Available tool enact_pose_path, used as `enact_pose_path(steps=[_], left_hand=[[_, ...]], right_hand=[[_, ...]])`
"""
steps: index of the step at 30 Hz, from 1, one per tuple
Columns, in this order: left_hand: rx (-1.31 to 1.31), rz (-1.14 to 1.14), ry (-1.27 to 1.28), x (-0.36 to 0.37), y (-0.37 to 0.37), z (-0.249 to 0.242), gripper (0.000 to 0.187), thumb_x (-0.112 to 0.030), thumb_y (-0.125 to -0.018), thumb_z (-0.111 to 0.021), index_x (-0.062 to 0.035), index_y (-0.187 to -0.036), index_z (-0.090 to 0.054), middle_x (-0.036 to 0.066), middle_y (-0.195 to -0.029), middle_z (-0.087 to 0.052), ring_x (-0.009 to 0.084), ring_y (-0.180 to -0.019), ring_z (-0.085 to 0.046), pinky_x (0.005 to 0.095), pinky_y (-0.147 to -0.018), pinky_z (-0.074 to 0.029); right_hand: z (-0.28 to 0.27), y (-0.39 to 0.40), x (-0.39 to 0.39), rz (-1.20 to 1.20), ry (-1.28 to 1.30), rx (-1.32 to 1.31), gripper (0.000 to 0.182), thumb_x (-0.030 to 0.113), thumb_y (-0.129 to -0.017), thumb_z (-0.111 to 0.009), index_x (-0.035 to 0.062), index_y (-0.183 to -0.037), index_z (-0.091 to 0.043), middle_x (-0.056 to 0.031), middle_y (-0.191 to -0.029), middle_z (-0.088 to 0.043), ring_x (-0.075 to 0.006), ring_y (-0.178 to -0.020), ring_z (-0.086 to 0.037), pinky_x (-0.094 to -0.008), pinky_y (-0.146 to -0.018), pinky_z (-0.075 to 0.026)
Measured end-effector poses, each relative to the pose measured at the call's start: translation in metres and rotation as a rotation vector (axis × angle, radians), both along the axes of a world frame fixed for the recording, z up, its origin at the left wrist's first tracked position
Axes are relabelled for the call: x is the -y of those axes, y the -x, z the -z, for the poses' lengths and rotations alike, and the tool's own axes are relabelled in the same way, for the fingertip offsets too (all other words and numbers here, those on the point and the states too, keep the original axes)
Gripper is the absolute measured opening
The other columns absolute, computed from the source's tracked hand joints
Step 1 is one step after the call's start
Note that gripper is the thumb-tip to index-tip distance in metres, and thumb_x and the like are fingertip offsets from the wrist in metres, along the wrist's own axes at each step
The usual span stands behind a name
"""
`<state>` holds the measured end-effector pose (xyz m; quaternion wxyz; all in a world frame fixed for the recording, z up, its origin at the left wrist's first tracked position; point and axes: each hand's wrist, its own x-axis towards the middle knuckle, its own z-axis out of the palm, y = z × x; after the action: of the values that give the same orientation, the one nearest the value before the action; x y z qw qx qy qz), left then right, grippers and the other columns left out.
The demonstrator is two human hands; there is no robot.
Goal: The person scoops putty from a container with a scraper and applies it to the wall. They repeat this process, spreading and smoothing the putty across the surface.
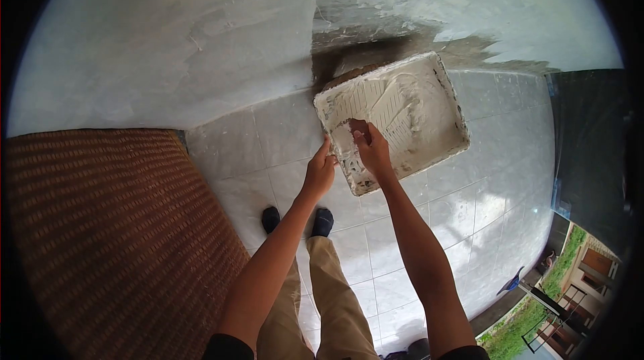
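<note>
A paint tray (459, 110) with a ribbed slope and crusted rim is in the middle of the view, tilted, in front of the wall. Off-white putty (429, 112) is smeared over its inside. My left hand (320, 173) grips the tray's near left edge, fingers closed around the rim. In my right hand (376, 150) is a flat brown scraper (357, 126), pinched between thumb and fingers over the tray's left end. Part of the scraper is covered by the hand. What bears the tray from below is hidden.
The wall (221, 44) carries pale skim coat, with a bare dark grey patch (342, 14) behind the tray. A brown woven panel (121, 226) stands at the left. Grey floor tiles (396, 246) run beneath my feet. A dark panel (590, 145) and an outdoor opening lie right.
</note>
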<state>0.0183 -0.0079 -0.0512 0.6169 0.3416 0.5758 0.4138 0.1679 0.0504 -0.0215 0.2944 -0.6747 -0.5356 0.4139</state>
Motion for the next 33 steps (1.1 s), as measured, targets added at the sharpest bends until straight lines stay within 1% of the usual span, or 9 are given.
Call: enact_pose_path(steps=[2,3,5,8,15,17,21,27,33], left_hand=[[0.077,0.148,0.13,-0.004,0.006,-0.01,0.057,-0.003,-0.098,-0.032,-0.0034,-0.153,-0.017,0.016,-0.157,-0.023,0.0215,-0.122,-0.051,0.0339,-0.103,-0.046],[0.078,0.149,0.126,-0.004,0.006,-0.014,0.057,-0.003,-0.098,-0.032,-0.0034,-0.153,-0.017,0.016,-0.157,-0.023,0.0215,-0.122,-0.051,0.0339,-0.103,-0.046],[0.009,0.152,0.133,-0.006,0.007,-0.022,0.058,-0.006,-0.097,-0.035,-0.002,-0.152,-0.019,0.016,-0.154,-0.029,0.0191,-0.121,-0.052,0.0307,-0.099,-0.047],[-0.138,0.262,0.16,-0.008,0.018,-0.031,0.057,-0.009,-0.096,-0.037,-0.0008,-0.151,-0.022,0.018,-0.15,-0.039,0.0224,-0.125,-0.05,0.0304,-0.1,-0.044],[-0.251,0.066,-0.125,-0.016,0.019,-0.065,0.052,-0.01,-0.097,-0.037,0.0014,-0.147,-0.032,0.02,-0.145,-0.045,0.0291,-0.134,-0.044,0.0334,-0.109,-0.033],[-0.203,-0.004,-0.219,-0.03,0.017,-0.095,0.049,-0.008,-0.095,-0.039,0.0037,-0.143,-0.037,0.024,-0.14,-0.049,0.0316,-0.131,-0.048,0.0354,-0.109,-0.035],[-0.177,0.018,-0.385,-0.063,0.017,-0.183,0.047,-0.007,-0.099,-0.036,0.0021,-0.145,-0.035,0.018,-0.145,-0.046,0.0267,-0.134,-0.044,0.0335,-0.112,-0.03],[-0.178,-0.016,-0.682,-0.109,0.034,-0.35,0.045,-0.008,-0.1,-0.037,0.0003,-0.144,-0.038,0.018,-0.143,-0.048,0.0268,-0.134,-0.044,0.0353,-0.111,-0.032],[-0.239,-0.058,-0.944,-0.114,0.08,-0.516,0.045,-0.007,-0.099,-0.039,-0.0034,-0.144,-0.039,0.018,-0.144,-0.046,0.0269,-0.136,-0.042,0.0394,-0.112,-0.032]], right_hand=[[0.001,-0.006,-0.004,-0.055,0.099,-0.048,0.023,0.014,-0.092,-0.06,0.0006,-0.112,-0.061,-0.0147,-0.089,-0.069,-0.0226,-0.079,-0.067,-0.0331,-0.071,-0.05],[0.002,-0.009,-0.005,-0.055,0.095,-0.047,0.023,0.014,-0.092,-0.06,0.0006,-0.112,-0.061,-0.0147,-0.089,-0.069,-0.0226,-0.079,-0.067,-0.0331,-0.071,-0.05],[0.004,-0.016,-0.008,-0.045,0.223,-0.31,0.027,0.016,-0.094,-0.06,-0.0004,-0.115,-0.061,-0.0079,-0.09,-0.068,-0.0145,-0.08,-0.063,-0.0291,-0.072,-0.049],[-0.006,-0.027,-0.014,-0.057,0.327,-0.366,0.027,0.016,-0.095,-0.059,-0.0012,-0.116,-0.06,-0.004,-0.095,-0.066,-0.011,-0.083,-0.059,-0.0267,-0.075,-0.048],[-0.059,-0.046,-0.011,0.067,0.328,-0.761,0.035,0.015,-0.098,-0.056,0.0005,-0.13,-0.053,-0.0024,-0.112,-0.061,-0.0094,-0.096,-0.057,-0.025,-0.086,-0.046],[-0.078,-0.049,-0.009,0.126,0.28,-0.977,0.042,0.017,-0.1,-0.053,0.0009,-0.137,-0.045,-0.0036,-0.124,-0.057,-0.013,-0.109,-0.055,-0.029,-0.097,-0.043],[-0.152,-0.044,-0.008,0.079,0.089,-1.237,0.045,0.018,-0.101,-0.048,0.0033,-0.143,-0.037,-0.0068,-0.138,-0.05,-0.0195,-0.129,-0.047,-0.037,-0.11,-0.035],[-0.291,-0.039,-0.039,-0.019,-0.162,-1.405,0.04,0.014,-0.101,-0.047,0.0019,-0.139,-0.042,-0.0075,-0.135,-0.052,-0.0197,-0.126,-0.049,-0.038,-0.108,-0.037],[-0.48,-0.012,-0.062,-0.113,-0.414,-1.437,0.042,0.007,-0.096,-0.054,-0.0006,-0.136,-0.044,-0.0083,-0.133,-0.053,-0.0199,-0.123,-0.051,-0.0382,-0.108,-0.038]])
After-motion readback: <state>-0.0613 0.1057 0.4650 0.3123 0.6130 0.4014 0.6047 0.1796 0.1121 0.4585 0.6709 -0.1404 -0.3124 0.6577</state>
